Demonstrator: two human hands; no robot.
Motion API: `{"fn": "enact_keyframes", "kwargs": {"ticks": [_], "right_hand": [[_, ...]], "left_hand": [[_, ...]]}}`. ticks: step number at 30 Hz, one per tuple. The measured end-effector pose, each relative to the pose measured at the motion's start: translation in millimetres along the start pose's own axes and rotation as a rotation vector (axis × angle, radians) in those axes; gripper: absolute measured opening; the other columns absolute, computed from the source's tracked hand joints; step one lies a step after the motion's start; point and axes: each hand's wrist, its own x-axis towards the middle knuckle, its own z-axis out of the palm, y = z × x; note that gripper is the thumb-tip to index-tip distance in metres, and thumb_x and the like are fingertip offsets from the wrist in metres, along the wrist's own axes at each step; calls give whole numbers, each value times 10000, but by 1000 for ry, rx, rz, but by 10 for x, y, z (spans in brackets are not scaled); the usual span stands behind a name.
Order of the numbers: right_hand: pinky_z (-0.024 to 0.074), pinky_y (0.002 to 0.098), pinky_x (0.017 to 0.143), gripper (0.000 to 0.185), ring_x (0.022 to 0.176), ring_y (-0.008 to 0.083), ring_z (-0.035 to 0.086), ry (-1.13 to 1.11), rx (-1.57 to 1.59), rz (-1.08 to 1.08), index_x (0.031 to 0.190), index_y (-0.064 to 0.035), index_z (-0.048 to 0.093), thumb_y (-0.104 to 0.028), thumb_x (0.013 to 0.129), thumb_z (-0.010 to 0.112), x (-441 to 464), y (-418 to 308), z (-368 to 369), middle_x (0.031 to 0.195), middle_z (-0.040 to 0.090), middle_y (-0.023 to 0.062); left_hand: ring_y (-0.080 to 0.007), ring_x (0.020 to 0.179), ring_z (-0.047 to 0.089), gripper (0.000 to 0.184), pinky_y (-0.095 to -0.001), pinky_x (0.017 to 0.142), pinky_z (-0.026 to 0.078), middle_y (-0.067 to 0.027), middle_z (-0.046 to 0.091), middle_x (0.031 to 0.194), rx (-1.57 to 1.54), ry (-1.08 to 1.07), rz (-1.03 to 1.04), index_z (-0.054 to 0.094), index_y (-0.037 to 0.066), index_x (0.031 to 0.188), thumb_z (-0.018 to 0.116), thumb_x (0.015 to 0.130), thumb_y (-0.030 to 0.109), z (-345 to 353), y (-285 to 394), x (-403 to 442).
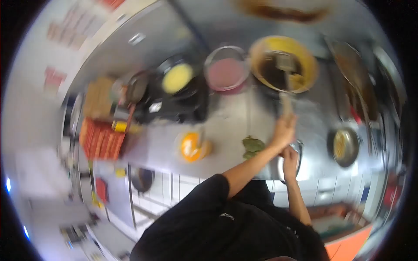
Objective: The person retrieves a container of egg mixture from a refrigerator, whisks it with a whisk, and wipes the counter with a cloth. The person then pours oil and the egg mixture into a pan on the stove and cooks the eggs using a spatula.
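Note:
My left hand (pixel 284 131) is closed around the handle of a long spatula (pixel 285 82), reaching forward from my left side. The spatula's flat head lies over a large yellow-rimmed pan (pixel 310 69) holding dark liquid and a yellowish lump at its right side. Just below, my right hand (pixel 289 162) is closed at a pale, rounded dish or pan with a dark rim (pixel 298 157); blur and my hand hide its exact kind. Green leaves (pixel 252 147) lie on the counter left of my hands.
Nearby on the steel counter (pixel 226 113) stand a clear container of pink contents (pixel 226 74), a dark pan with a yellow round (pixel 177 78), an orange-and-white container (pixel 191 147), a red basket (pixel 103 139) and a metal bowl (pixel 346 147). A tray (pixel 357 78) sits far right.

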Motion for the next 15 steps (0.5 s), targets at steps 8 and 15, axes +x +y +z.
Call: {"fn": "enact_keyframes", "kwargs": {"ticks": [8, 15], "right_hand": [[342, 240, 597, 297, 689, 57, 434, 125, -546, -317, 860, -9, 584, -210, 1077, 551, -928, -804, 411, 746, 519, -15], [280, 237, 510, 303, 541, 58, 375, 45, -254, -578, 891, -12, 601, -204, 1094, 485, -954, -1774, 1894, 666, 453, -18]], "left_hand": [[-305, 1011, 679, 697, -443, 956, 520, -200, 634, 1249, 431, -325, 375, 300, 7, 1463, 700, 968, 290, -1149, 741, -1353], [-116, 778, 613, 205, -254, 699, 490, -22, 584, 879, -177, 233, 832, 555, 35, 1174, 590, 1022, 168, -4410, 1272, -2502]]}}
